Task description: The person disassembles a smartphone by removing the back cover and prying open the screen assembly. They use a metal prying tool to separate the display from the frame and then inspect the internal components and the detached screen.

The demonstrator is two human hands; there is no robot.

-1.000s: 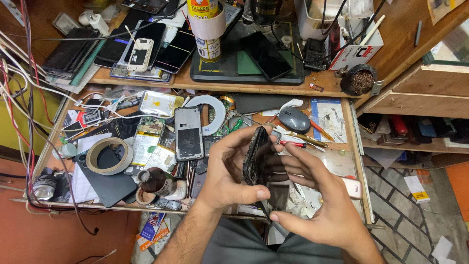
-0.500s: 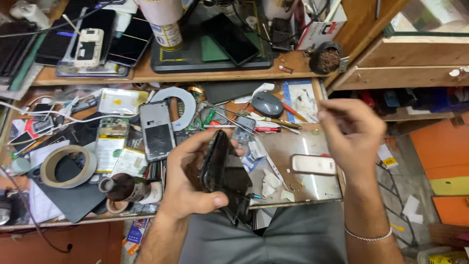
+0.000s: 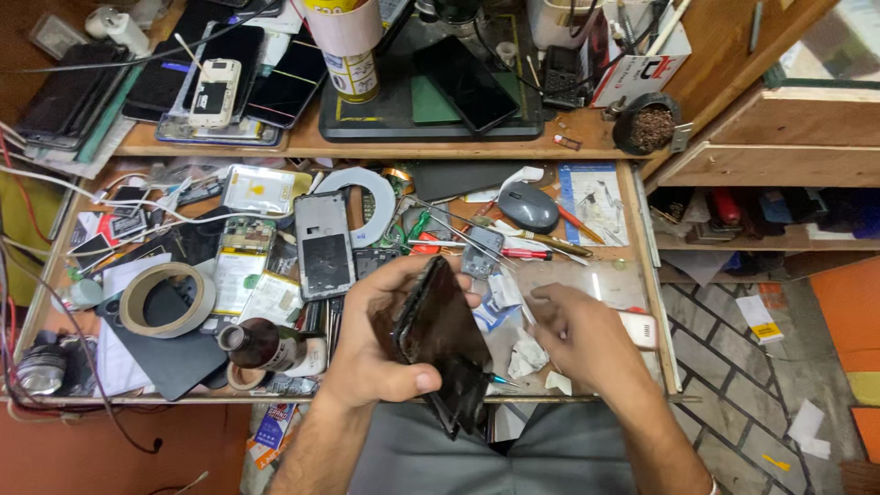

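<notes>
Phone (image 3: pixel 440 335) tilted on edge over lap at tabletop (image 3: pixel 632 275) edge, left hand (image 3: pixel 380 353) clamped round it, steadying; right hand (image 3: pixel 573 335) half-curled just beside it, fingers loose, gripping nothing visible.

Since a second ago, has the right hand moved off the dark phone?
Yes. The right hand left the dark phone, swung out right past the grey mouse, and now hovers beside the phone again.

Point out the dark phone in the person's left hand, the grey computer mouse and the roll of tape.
dark phone (image 3: pixel 438 321), head view, on its glossy back.
grey computer mouse (image 3: pixel 527 205), head view, on its top shell.
roll of tape (image 3: pixel 137 291), head view, on its left rim.
</notes>
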